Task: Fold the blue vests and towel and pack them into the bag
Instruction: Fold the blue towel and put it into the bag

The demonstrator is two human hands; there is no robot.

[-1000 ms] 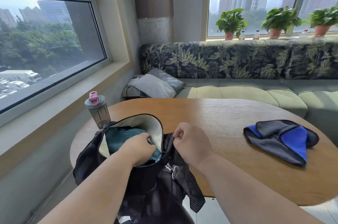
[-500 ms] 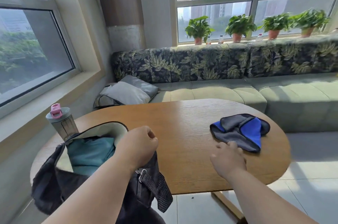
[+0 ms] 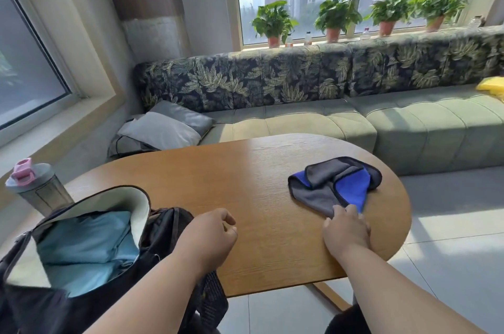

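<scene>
Head cam: folded blue vests [image 3: 87,246] already sit inside the backpack [image 3: 163,227] beside the loosely curled, empty left hand [image 3: 210,241], while right hand [image 3: 345,227] fingertips pinch the unfolded towel [image 3: 334,183], so towel's left.

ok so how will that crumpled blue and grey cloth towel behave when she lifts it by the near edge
The crumpled blue and grey cloth towel already lies in soft, overlapping folds, so it will probably drape and unfold limply rather than hold shape. It looks thin, so likely light. The right hand touches only its near edge; on the smooth wooden table it may slide first.
</scene>
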